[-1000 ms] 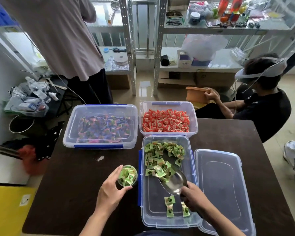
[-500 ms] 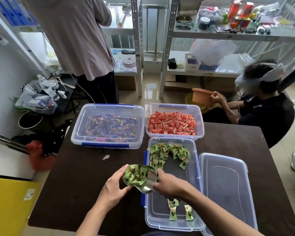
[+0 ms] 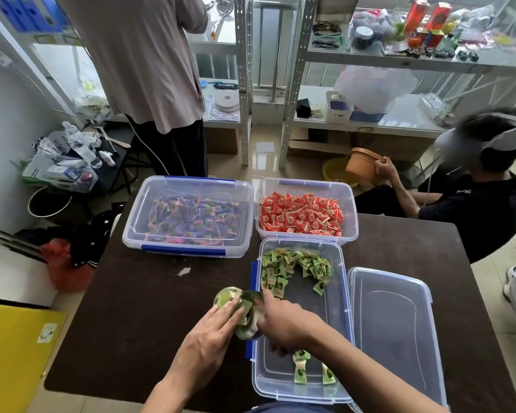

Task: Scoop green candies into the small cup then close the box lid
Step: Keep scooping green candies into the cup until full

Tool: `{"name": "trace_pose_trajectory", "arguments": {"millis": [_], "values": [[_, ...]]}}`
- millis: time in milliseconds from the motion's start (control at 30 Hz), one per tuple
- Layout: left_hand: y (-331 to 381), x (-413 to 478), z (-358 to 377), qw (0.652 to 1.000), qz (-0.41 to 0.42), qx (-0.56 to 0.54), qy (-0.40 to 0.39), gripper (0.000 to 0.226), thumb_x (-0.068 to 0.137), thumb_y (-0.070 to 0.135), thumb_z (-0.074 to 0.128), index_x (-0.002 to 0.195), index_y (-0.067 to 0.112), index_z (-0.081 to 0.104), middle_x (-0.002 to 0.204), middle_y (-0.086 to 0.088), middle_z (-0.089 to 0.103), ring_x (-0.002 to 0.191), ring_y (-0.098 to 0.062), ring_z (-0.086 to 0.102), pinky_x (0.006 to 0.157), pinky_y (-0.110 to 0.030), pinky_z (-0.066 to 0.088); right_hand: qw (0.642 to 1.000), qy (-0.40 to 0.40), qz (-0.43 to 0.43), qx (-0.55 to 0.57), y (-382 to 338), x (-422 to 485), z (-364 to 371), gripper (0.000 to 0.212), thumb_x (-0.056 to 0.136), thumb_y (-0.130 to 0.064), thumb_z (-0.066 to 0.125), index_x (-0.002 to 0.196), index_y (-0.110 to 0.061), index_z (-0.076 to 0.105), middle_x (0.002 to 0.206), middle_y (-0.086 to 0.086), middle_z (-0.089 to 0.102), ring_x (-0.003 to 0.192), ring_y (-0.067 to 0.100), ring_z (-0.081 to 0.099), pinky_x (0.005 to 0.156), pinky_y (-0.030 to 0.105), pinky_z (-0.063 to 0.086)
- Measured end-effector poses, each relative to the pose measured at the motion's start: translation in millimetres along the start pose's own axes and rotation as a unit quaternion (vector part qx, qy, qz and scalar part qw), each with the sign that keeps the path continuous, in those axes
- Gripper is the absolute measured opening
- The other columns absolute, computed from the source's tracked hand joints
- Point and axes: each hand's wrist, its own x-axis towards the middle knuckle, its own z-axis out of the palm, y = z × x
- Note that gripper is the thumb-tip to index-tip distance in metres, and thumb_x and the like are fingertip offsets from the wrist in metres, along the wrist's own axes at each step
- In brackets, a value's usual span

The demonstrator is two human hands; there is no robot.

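The small cup (image 3: pixel 225 297) stands on the dark table just left of the open clear box (image 3: pixel 338 350) and is heaped with green candies. My right hand (image 3: pixel 283 324) holds a metal scoop (image 3: pixel 248 320) tilted steeply against the cup, green wrappers spilling from it. My left hand (image 3: pixel 212 333) rests at the cup's near side, its fingers touching the candies and the scoop. More green candies (image 3: pixel 295 268) lie at the box's far end, a few at the near end. The box's clear lid (image 3: pixel 396 332) lies flat to its right.
A lidded box of mixed candies (image 3: pixel 188 216) and an open box of red candies (image 3: pixel 303 214) stand at the table's far side. One person stands beyond the table at the left, another sits at the right holding an orange tub (image 3: pixel 361 166). Metal shelves (image 3: pixel 283 93) stand behind.
My right hand lifted the scoop out of the box, carried it left to the cup and tipped it. My left hand shifted up against the candies. The camera moved forward.
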Motion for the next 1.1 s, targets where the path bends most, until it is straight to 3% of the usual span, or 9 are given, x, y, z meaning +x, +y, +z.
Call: {"name": "trace_pose_trajectory", "arguments": {"millis": [100, 300, 433, 567, 667, 800, 867, 1000, 1100], "values": [[-4.2, 0.5, -0.8, 0.998, 0.007, 0.057, -0.019, 0.061, 0.092, 0.006, 0.054, 0.152, 0.012, 0.048, 0.162, -0.004, 0.038, 0.148, -0.014, 0.043, 0.122, -0.034, 0.026, 0.997, 0.002, 0.017, 0.079, 5.7, -3.3, -1.7, 0.059, 0.094, -0.012, 0.041, 0.149, -0.011, 0.021, 0.092, 0.02, 0.071, 0.053, 0.026, 0.063, 0.049, 0.037, 0.054], [0.9, 2.1, -7.0, 0.998, -0.038, 0.05, -0.025, 0.069, 0.09, 0.001, 0.04, 0.159, 0.008, 0.033, 0.17, -0.009, 0.023, 0.157, -0.019, 0.027, 0.125, -0.037, 0.023, 0.995, 0.011, 0.013, 0.095, 4.2, -5.7, -3.5, 0.049, 0.092, -0.014, 0.037, 0.14, -0.01, 0.03, 0.089, 0.023, 0.075, 0.05, 0.027, 0.062, 0.045, 0.036, 0.052], [10.7, 3.1, -10.2, 0.997, 0.013, 0.059, -0.045, 0.074, 0.085, 0.0, 0.042, 0.158, 0.016, 0.039, 0.169, -0.005, 0.027, 0.157, -0.02, 0.026, 0.127, -0.036, 0.02, 0.999, 0.036, 0.018, 0.03, 0.1, 1.3, 0.8, 0.05, 0.092, -0.008, 0.047, 0.14, -0.009, 0.032, 0.101, 0.024, 0.074, 0.072, 0.037, 0.074, 0.059, 0.045, 0.062], [6.2, 1.6, -7.7, 0.992, -0.01, 0.094, -0.083, 0.071, 0.081, 0.004, 0.04, 0.152, 0.01, 0.047, 0.165, -0.004, 0.035, 0.153, -0.02, 0.036, 0.125, -0.035, 0.018, 0.999, 0.045, 0.017, -0.009, -5.2, 1.1, 2.0, 0.06, 0.096, -0.016, 0.044, 0.152, -0.006, 0.022, 0.122, 0.025, 0.066, 0.09, 0.035, 0.071, 0.064, 0.033, 0.051], [-1.4, 8.4, -10.1, 0.987, -0.014, 0.112, -0.119, 0.07, 0.083, 0.005, 0.037, 0.152, 0.01, 0.047, 0.164, -0.006, 0.037, 0.153, -0.019, 0.035, 0.125, -0.036, 0.015, 0.998, 0.053, 0.019, -0.013, -2.7, -4.5, 0.9, 0.062, 0.098, -0.016, 0.042, 0.154, -0.005, 0.019, 0.129, 0.026, 0.062, 0.105, 0.039, 0.069, 0.073, 0.037, 0.05], [0.3, 19.1, -16.4, 0.976, -0.025, 0.129, -0.172, 0.067, 0.081, 0.01, 0.037, 0.145, 0.008, 0.057, 0.156, -0.007, 0.05, 0.146, -0.018, 0.046, 0.123, -0.034, 0.014, 0.998, 0.055, 0.009, 0.01, 17.9, -18.0, -2.6, 0.054, 0.094, -0.021, 0.041, 0.147, -0.012, 0.03, 0.121, 0.021, 0.065, 0.096, 0.038, 0.07, 0.064, 0.035, 0.05], [3.1, 21.7, -18.0, 0.97, -0.03, 0.132, -0.204, 0.065, 0.08, 0.015, 0.04, 0.14, 0.008, 0.062, 0.151, -0.008, 0.056, 0.141, -0.018, 0.052, 0.122, -0.034, 0.014, 0.997, 0.062, -0.001, 0.043, 33.3, -28.6, -4.9, 0.048, 0.094, -0.026, 0.039, 0.141, -0.016, 0.034, 0.111, 0.015, 0.066, 0.076, 0.031, 0.07, 0.056, 0.038, 0.053], [6.3, 25.7, -17.3, 0.956, -0.033, 0.157, -0.247, 0.06, 0.071, 0.023, 0.071, 0.13, 0.011, 0.071, 0.139, -0.005, 0.067, 0.13, -0.015, 0.063, 0.122, -0.03, 0.011, 0.994, 0.078, 0.014, 0.073, 69.3, -40.2, -5.9, 0.062, 0.097, -0.03, 0.038, 0.155, -0.016, 0.021, 0.1, 0.007, 0.065, 0.057, 0.013, 0.055, 0.056, 0.032, 0.048], [11.6, 36.2, -19.8, 0.943, -0.038, 0.194, -0.266, 0.067, 0.068, 0.035, 0.082, 0.131, 0.014, 0.07, 0.137, -0.003, 0.069, 0.127, -0.011, 0.065, 0.125, -0.027, 0.023, 0.991, 0.081, 0.04, 0.101, 96.1, -35.1, 1.6, 0.06, 0.094, -0.031, 0.037, 0.151, -0.018, 0.023, 0.09, 0.008, 0.065, 0.056, 0.021, 0.058, 0.053, 0.033, 0.046]]}}
